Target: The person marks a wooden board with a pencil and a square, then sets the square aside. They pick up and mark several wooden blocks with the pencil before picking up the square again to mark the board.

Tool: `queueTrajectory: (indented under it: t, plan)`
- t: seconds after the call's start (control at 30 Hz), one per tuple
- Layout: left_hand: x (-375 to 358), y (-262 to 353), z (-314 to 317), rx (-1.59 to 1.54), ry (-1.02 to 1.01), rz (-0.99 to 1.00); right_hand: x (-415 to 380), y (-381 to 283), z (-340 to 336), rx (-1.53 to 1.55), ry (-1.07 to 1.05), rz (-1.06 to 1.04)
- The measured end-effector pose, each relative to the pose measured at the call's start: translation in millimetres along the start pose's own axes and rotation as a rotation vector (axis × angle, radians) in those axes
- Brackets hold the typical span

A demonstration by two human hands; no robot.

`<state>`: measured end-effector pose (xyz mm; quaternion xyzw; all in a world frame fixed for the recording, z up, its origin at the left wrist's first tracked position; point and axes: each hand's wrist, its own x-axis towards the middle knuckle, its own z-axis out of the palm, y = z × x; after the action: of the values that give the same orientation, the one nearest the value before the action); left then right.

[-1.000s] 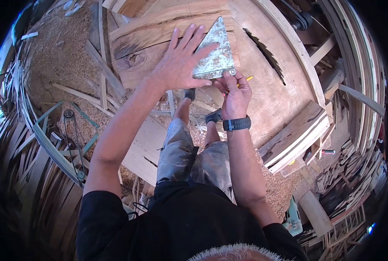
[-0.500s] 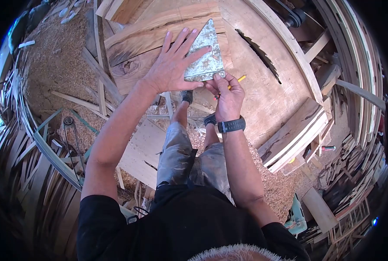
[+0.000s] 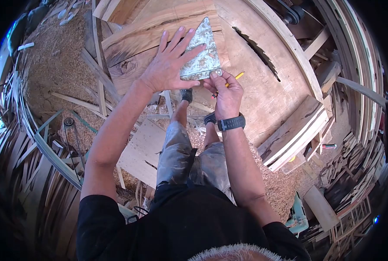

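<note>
A worn, mottled metal triangle square [image 3: 204, 50] lies on a wooden board [image 3: 135, 41] with dark cracks and a knot. Spread over the board and the left side of the square is my left hand [image 3: 168, 65], its fingers stretched out and apart. My right hand [image 3: 228, 93] is closed at the square's lower right corner, with the thumb against its near edge. A yellow pencil [image 3: 238, 77] is tucked between the right-hand fingers, its reddish end poking out on the left.
The board rests on a plywood table [image 3: 263, 104] with a jagged slot [image 3: 259, 54] on its right side. A thick wood piece [image 3: 291, 132] lies at the table's right edge. Sawdust [image 3: 57, 56], offcuts and stacked strips surround me. A belt-driven pulley [image 3: 68, 122] stands to the left.
Both hands and the square have shifted slightly left, partly along with the whole view. My grip looks the same.
</note>
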<state>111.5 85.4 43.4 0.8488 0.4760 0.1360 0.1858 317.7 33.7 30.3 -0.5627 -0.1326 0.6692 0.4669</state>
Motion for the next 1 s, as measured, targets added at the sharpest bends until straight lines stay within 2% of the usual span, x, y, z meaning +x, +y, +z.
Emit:
queueTrajectory:
  t: [0.47,0.53,0.57,0.63,0.7,0.77,0.8,0.9,1.0]
  plan:
    - [0,1,1,0.004,0.013,-0.006,-11,-14,-20,0.008,-0.047,0.032]
    - [0,2,0,0.009,0.004,-0.014,-22,-24,-37,-0.047,-0.26,-0.071]
    - [0,2,-1,0.016,-0.006,-0.018,-26,-30,-46,-0.051,-0.262,-0.07]
    - [0,2,-1,0.01,-0.003,-0.02,-34,-41,-65,-0.135,-0.408,-0.083]
    - [0,1,-1,0.006,-0.002,-0.018,-28,-42,-82,-0.219,-0.35,-0.128]
    - [0,1,-1,0.003,-0.017,-0.021,-20,-48,-88,-0.158,-0.185,-0.216]
    - [0,1,-2,0.003,-0.017,-0.02,-19,-53,-93,-0.249,-0.108,-0.247]
    - [0,3,-2,0.012,-0.016,-0.023,-24,-81,-70,-0.265,-0.013,-0.292]
    - [0,4,-2,0.016,-0.012,-0.025,-17,-87,-68,-0.298,-0.015,-0.26]
